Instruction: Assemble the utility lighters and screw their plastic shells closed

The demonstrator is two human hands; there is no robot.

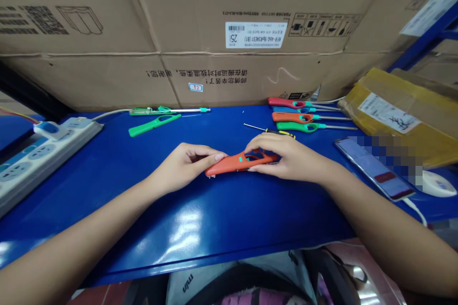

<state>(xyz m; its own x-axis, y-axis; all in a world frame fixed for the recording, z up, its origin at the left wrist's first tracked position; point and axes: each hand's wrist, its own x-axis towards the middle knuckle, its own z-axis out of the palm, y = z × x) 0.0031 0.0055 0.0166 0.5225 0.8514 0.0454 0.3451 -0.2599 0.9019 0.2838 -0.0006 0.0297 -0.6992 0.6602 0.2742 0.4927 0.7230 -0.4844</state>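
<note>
Low over the table, an orange lighter casing (231,164) with a trigger opening lies between my two hands. My left hand (181,167) pinches its rounded left end between thumb and fingers. At the other end, my right hand (298,158) has thumb and fingers closed around the part with the opening, hiding its tip. A small teal piece (241,159) shows on the casing. Just behind my right hand lies a screwdriver (281,132) with a yellow-and-black handle, partly covered by the fingers. Small pale bits show below the casing's left end.
Several long-nosed lighters (298,117) lie at the back right beside a yellow package (379,114). A green casing half (153,125) and an open green lighter (148,111) are at back left. A power strip (46,157), a phone (375,169) and a large cardboard box (118,74) surround the blue table.
</note>
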